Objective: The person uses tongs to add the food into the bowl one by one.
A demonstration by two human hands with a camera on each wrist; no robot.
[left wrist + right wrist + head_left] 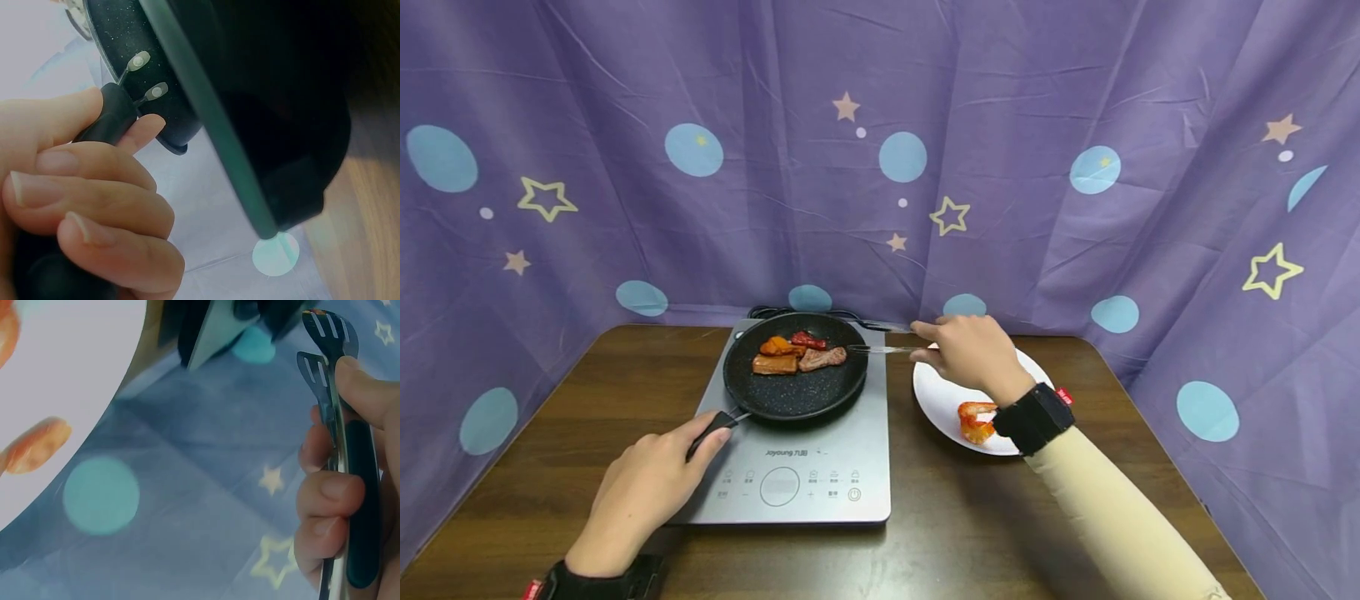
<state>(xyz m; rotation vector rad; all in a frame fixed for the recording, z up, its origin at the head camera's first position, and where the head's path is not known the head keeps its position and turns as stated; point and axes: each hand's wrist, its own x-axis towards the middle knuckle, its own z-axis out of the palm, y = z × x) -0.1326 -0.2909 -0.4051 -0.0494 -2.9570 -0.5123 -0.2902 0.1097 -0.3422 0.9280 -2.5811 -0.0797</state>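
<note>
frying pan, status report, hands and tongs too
Left hand grips pan handle. Right hand holds tongs. Food in pan. Nothing seen blocking.

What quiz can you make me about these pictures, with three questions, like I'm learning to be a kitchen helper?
1. Pick one: what does the person's left hand grip?
A) a cup
B) the handle of the pan
C) a spoon

2. True or false: the white plate stands beside the cooktop, not on it.

3. Fill in the missing word: the right hand holds a pair of ____.

Key:
1. B
2. True; the plate is on the wooden table.
3. tongs
</note>
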